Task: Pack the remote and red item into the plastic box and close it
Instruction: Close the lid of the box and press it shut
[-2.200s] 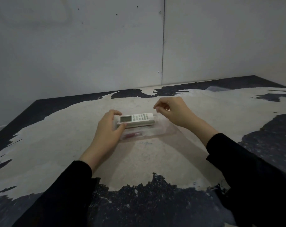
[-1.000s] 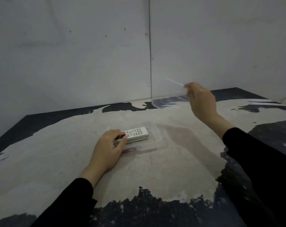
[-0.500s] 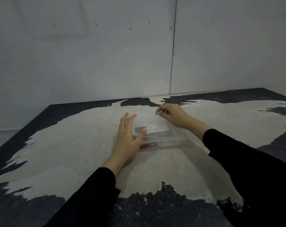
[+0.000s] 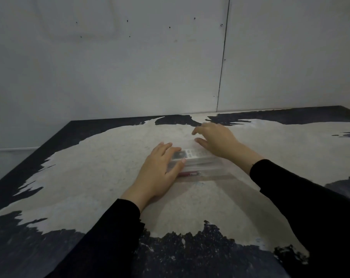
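A clear plastic box (image 4: 208,167) lies on the table's middle with its transparent lid on top. Inside it I see the white remote (image 4: 192,153) and, along the near side, the red item (image 4: 188,173). My left hand (image 4: 160,173) lies flat over the box's left end, fingers spread, thumb on the lid. My right hand (image 4: 216,140) hovers over the box's far right part with fingers apart; whether it touches the lid I cannot tell.
The table (image 4: 102,173) has a pale worn centre and dark patches at its edges. A grey panelled wall (image 4: 130,67) stands right behind it. The table's left edge (image 4: 29,157) drops off.
My right hand brought the clear lid from the far right onto the box, then let go and spread its fingers. My left hand shifted from the remote onto the lid.
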A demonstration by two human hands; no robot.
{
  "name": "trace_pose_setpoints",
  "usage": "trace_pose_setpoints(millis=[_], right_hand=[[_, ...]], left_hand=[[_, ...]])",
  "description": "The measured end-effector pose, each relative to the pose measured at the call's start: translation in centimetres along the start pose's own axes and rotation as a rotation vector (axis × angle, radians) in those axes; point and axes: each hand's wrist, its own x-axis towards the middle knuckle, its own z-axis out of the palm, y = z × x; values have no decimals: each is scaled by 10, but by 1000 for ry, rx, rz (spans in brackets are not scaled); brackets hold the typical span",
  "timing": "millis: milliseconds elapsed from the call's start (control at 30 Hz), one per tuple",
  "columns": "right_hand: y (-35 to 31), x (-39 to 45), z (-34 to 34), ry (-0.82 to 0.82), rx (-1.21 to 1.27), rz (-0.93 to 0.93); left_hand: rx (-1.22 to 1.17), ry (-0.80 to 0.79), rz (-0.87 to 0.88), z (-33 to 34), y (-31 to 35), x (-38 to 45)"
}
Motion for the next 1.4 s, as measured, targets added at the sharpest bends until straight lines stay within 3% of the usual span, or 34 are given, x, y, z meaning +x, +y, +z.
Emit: trace_pose_setpoints(millis=[100,167,233,300,500,767,867,1033,1167,1267,1300,1400], right_hand=[[-4,-16,-3,-41,191,169],[-6,-28,5,-156,212,214],[-11,-39,16,-206,118,215],[-14,-42,21,-152,69,218],[-18,-43,19,-58,110,174],[-11,-32,8,-212,13,149],[-8,-33,11,-170,92,158],[-2,-33,7,-153,338,144],[4,-37,13,-53,588,255],[-1,-41,15,-73,388,213],[-5,-43,14,-7,329,194],[-20,-59,7,215,167,91]], left_hand=[[98,4,14,-2,1,3],[165,-8,-6,-5,4,11],[208,-18,-69,-7,14,22],[250,-2,-111,-6,25,35],[293,-120,-53,13,25,44],[253,-109,-91,8,26,49],[158,-101,-117,7,25,51],[-140,43,-258,11,20,53],[27,-88,-271,17,18,57],[178,-240,-287,19,23,55],[166,-236,-287,19,22,53],[5,35,-257,11,26,38]])
